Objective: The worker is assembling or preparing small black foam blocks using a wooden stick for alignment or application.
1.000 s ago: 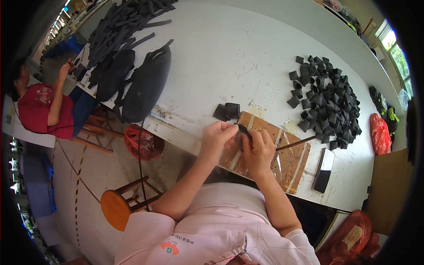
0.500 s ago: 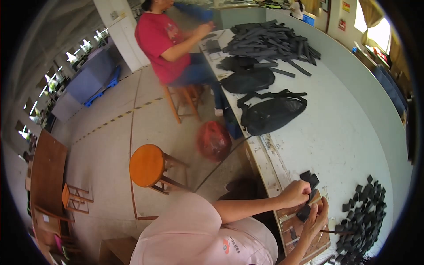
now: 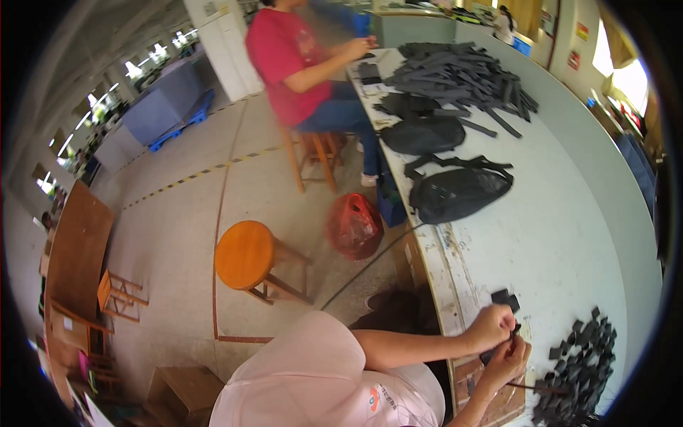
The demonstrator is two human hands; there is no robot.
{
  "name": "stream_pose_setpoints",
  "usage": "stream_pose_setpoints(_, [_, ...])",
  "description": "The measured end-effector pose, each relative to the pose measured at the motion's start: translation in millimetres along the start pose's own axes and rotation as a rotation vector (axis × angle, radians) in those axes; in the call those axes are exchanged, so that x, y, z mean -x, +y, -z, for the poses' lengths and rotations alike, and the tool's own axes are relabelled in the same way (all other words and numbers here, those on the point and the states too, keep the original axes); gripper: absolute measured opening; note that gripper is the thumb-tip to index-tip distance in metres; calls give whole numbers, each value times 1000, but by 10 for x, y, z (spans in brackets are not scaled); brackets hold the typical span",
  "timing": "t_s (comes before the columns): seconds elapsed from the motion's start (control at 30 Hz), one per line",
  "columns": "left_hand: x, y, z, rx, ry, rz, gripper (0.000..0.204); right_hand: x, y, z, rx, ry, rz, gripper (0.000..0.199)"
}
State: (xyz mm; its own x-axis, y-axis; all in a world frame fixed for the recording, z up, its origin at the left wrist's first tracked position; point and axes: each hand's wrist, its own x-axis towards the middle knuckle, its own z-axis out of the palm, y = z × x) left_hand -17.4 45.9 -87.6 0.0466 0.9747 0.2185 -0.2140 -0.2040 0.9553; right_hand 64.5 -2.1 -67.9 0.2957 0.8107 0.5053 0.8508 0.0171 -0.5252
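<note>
My left hand [image 3: 491,330] is closed, its fingers pinching a small black strip-like piece [image 3: 516,333] over the near edge of the table. Just below it, my right hand [image 3: 506,361] is also closed, with its fingertips at the same piece. The fingers hide most of it, and its exact kind is unclear. Beyond my left hand lie a few dark square pieces [image 3: 506,299]. Under my hands is a worn brown wooden board [image 3: 509,406]. A thin dark rod [image 3: 533,388] extends from near my right hand toward a heap of small black folded pieces [image 3: 580,366].
Up the long white table [image 3: 548,235] sit black plastic bags [image 3: 462,192] and a pile of dark strips [image 3: 462,78]. A person in a red shirt [image 3: 292,64] works seated there. An orange stool [image 3: 245,255] and red plastic bag [image 3: 354,226] stand on the floor.
My hands have come closer together, and the dark piece between them is now mostly covered by my fingers. The whole view has shifted slightly.
</note>
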Motion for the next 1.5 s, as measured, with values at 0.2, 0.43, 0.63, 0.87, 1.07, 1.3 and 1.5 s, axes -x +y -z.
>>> stream_pose_setpoints(0.2, [-116, 445, 410, 608, -411, 719, 19, -95, -138, 236, -1215, -287, -817, 5])
stream_pose_setpoints(0.43, [101, 651, -10, -354, -306, -46, 8, 56, -7, 542, -1845, -339, -1047, 9])
stream_pose_setpoints(0.63, [-40, 795, -238, 861, -563, 1051, 16, 39, -89, 1182, -1304, -234, -726, 21])
stream_pose_setpoints(0.87, [-207, 1132, -550, 1178, -878, 1098, 15, -403, -79, 1545, -1045, -130, -401, 27])
stream_pose_setpoints(1.07, [-129, 774, -543, 811, -686, 836, 14, -302, 267, 1179, -1304, -237, -544, 33])
stream_pose_setpoints(1.3, [-179, 871, -614, 1270, -672, 1172, 19, -439, 277, 1340, -1294, -366, -515, 33])
stream_pose_setpoints(1.5, [-103, 579, -441, 852, -589, 1081, 10, -295, 347, 1198, -1277, -354, -507, 33])
